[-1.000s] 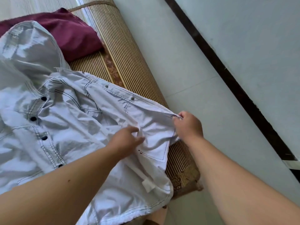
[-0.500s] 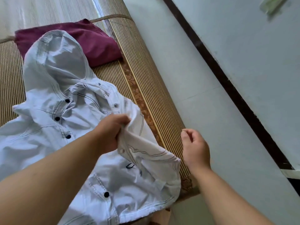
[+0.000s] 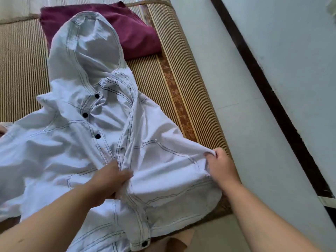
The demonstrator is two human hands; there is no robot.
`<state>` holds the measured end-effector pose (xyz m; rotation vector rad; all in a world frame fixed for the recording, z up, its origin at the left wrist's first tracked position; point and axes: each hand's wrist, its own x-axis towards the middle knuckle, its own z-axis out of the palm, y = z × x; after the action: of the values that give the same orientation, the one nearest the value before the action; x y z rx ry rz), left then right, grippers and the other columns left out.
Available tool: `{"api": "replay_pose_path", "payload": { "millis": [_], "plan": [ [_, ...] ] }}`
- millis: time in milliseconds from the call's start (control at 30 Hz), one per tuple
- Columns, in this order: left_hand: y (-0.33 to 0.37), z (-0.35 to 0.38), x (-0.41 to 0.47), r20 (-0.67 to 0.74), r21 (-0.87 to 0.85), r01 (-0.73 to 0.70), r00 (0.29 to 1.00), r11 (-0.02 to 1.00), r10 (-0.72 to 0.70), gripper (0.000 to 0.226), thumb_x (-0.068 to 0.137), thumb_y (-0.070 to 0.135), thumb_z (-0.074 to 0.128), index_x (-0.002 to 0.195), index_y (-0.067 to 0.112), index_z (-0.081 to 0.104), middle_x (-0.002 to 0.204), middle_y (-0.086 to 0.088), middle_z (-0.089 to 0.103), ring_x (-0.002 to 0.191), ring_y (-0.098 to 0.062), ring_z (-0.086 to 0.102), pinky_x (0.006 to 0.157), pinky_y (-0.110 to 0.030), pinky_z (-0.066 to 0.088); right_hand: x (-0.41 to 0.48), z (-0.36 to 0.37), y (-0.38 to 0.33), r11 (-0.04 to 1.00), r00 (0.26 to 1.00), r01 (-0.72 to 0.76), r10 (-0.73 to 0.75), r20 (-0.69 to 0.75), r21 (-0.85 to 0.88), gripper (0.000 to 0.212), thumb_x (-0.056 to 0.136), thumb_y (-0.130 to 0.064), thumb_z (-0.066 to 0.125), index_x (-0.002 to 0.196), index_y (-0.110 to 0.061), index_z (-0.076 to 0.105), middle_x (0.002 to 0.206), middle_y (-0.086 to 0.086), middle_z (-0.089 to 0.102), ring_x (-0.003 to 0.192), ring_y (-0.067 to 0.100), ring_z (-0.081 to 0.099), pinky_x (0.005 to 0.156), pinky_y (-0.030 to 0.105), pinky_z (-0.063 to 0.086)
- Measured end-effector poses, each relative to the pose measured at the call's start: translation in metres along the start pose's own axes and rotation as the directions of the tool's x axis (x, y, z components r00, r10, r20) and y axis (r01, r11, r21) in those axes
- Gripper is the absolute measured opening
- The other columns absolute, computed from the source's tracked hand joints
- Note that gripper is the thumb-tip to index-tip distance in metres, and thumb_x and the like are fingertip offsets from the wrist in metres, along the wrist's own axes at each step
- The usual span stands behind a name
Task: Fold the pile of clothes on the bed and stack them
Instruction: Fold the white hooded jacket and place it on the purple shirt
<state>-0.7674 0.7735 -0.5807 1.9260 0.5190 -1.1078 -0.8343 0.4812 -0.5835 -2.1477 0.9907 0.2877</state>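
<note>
head view: the white hooded jacket (image 3: 78,142) lies front up on the bed (image 3: 21,70). the left hand (image 3: 111,180) grips its button edge. the right hand (image 3: 220,166) pinches its side, i think to pull it flat for folding. that side hangs at the bed's edge, by the floor (image 3: 227,88). a red cloth (image 3: 138,31) lies past the hood.

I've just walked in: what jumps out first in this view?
A big white hooded jacket with dark stitching and buttons sprawls across the woven bed mat, filling most of the view. The left hand grips its front edge near the middle, while the right hand pinches the fabric by the mat's edge. Beyond the hood lies a maroon cloth.
</note>
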Motion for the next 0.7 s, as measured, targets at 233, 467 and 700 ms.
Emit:
{"api": "replay_pose_path", "payload": {
  "millis": [233, 467, 700],
  "plan": [
    [-0.003, 0.010, -0.007, 0.083, -0.186, 0.010, 0.997, 0.982, 0.005, 0.025, 0.082, 0.015, 0.074, 0.094, 0.013, 0.052, 0.046, 0.004, 0.055, 0.045, -0.014, 0.052, 0.049, -0.029, 0.049, 0.007, -0.029, 0.016, 0.998, 0.904, -0.060, 0.061, 0.423, -0.016, 0.051, 0.077, -0.057, 0.069, 0.112, -0.029, 0.044, 0.102, -0.013, 0.057, 0.091, 0.005, 0.056, 0.068, 0.023, 0.043],
    [-0.015, 0.034, -0.027, 0.235, -0.191, -0.041, 0.968, 0.981, 0.086, 0.052, 0.067, 0.012, 0.067, 0.113, 0.023, 0.046, 0.085, -0.016, 0.057, 0.063, -0.022, 0.056, 0.053, -0.031, 0.048, -0.046, -0.019, 0.075, 0.986, 0.909, -0.058, 0.118, 0.401, -0.158, 0.073, 0.068, -0.015, 0.071, 0.130, -0.040, 0.042, 0.088, -0.016, 0.067, 0.078, -0.001, 0.062, 0.059, 0.015, 0.043],
    [-0.034, 0.020, -0.044, 0.181, -0.308, 0.044, 0.983, 0.950, 0.014, 0.047, 0.062, 0.011, 0.066, 0.106, 0.022, 0.053, 0.070, -0.014, 0.058, 0.055, -0.023, 0.051, 0.052, -0.028, 0.039, -0.079, -0.035, 0.100, 0.968, 0.995, 0.002, 0.024, 0.100, -0.253, 0.049, 0.079, 0.000, 0.055, 0.114, -0.035, 0.060, 0.100, -0.002, 0.069, 0.080, 0.024, 0.059, 0.066, 0.032, 0.044]
  ]
}}
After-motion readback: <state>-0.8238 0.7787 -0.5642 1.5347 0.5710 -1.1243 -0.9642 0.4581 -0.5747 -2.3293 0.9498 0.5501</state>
